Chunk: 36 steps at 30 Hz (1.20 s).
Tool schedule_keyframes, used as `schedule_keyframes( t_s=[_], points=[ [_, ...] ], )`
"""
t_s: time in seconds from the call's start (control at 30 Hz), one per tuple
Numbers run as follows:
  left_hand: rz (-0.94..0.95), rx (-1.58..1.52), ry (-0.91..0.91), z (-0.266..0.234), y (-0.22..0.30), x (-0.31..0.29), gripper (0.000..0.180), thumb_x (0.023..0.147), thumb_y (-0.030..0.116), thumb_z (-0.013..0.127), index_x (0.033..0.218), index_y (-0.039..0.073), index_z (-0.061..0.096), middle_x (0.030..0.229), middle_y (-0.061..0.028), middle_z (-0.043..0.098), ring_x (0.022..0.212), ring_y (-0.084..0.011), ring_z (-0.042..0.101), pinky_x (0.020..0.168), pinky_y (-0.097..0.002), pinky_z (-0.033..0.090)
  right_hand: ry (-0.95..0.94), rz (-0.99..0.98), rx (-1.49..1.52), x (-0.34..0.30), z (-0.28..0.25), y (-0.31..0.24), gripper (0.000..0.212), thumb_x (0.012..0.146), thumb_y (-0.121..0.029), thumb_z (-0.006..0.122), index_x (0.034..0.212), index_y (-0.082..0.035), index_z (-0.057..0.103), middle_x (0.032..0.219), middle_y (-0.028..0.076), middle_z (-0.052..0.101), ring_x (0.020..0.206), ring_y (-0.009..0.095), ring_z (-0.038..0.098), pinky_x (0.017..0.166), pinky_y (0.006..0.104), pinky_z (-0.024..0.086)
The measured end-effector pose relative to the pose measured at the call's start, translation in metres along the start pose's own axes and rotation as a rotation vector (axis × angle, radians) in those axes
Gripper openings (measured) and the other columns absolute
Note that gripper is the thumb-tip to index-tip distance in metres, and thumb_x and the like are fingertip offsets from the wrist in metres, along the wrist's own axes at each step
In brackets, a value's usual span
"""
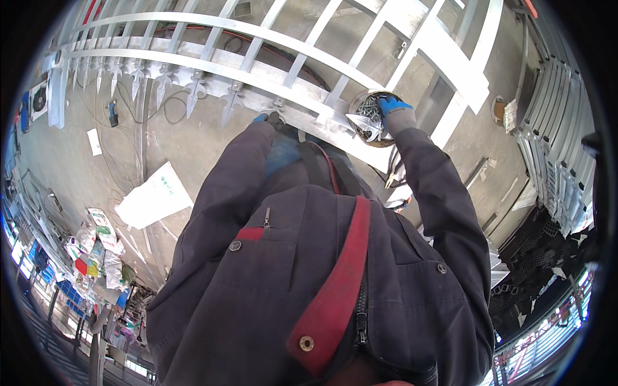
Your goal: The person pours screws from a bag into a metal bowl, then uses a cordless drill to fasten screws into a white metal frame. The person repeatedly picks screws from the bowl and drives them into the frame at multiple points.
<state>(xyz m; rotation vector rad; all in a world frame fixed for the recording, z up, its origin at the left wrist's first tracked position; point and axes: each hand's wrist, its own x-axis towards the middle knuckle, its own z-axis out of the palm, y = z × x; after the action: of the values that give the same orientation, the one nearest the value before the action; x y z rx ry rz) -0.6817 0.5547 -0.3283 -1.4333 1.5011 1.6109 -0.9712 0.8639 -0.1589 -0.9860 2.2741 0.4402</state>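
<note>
A white metal fence panel (283,38) lies across the view, with a row of silver spear-point finials (195,91) along its near edge. My left hand (269,119), in a blue and grey glove, is closed around the end of one picket, covering the spear point there; only its ribbed collar (277,103) shows. On the right, a round tub (358,132) holds many small screws (368,110) and a loose spear-point finial (365,126). My right hand (395,107), gloved in blue, reaches into this tub at its right side. Its fingertips are hidden among the contents.
Stacked metal profiles (557,135) stand at the far right. A white sheet (156,196) lies on the floor at left, beyond a pile of bags and packaging (103,251). Cables (170,106) and a small hand tool (113,114) lie near the finials.
</note>
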Motion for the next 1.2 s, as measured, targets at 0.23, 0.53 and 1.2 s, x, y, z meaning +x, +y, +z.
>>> schedule_keyframes(
  t_s=[0.23,0.53,1.2],
  points=[
    [-0.010,-0.016,-0.047,0.001,0.018,-0.006,0.039,0.100,0.040,0.063,0.122,0.007,0.064,0.098,-0.0103,0.073,0.073,-0.0196,0.066,0.064,-0.0366,0.052,0.164,0.239,0.368,-0.040,-0.018,0.004,0.025,0.092,-0.022,0.065,0.116,-0.017,0.071,0.109,0.014,0.073,0.098,0.033,0.072,0.086,0.0447,0.058],
    [0.000,0.205,-0.089,-0.001,-0.001,0.025,0.038,0.101,0.034,0.063,0.128,0.007,0.062,0.102,-0.0112,0.073,0.080,-0.0211,0.069,0.070,-0.0377,0.056,0.207,0.043,1.587,-0.034,-0.051,-0.147,0.024,0.093,-0.015,0.075,0.111,-0.003,0.066,0.086,0.006,0.072,0.070,0.011,0.068,0.058,0.0243,0.051],
    [0.039,0.178,-0.106,0.013,-0.022,0.034,0.048,0.099,0.054,0.062,0.109,0.007,0.071,0.086,-0.0052,0.072,0.068,-0.0158,0.062,0.064,-0.0335,0.050,0.294,0.167,1.279,0.083,0.027,-0.264,0.021,0.091,-0.023,0.076,0.108,-0.011,0.076,0.100,0.013,0.075,0.089,0.027,0.073,0.080,0.0369,0.057]
  ],
)
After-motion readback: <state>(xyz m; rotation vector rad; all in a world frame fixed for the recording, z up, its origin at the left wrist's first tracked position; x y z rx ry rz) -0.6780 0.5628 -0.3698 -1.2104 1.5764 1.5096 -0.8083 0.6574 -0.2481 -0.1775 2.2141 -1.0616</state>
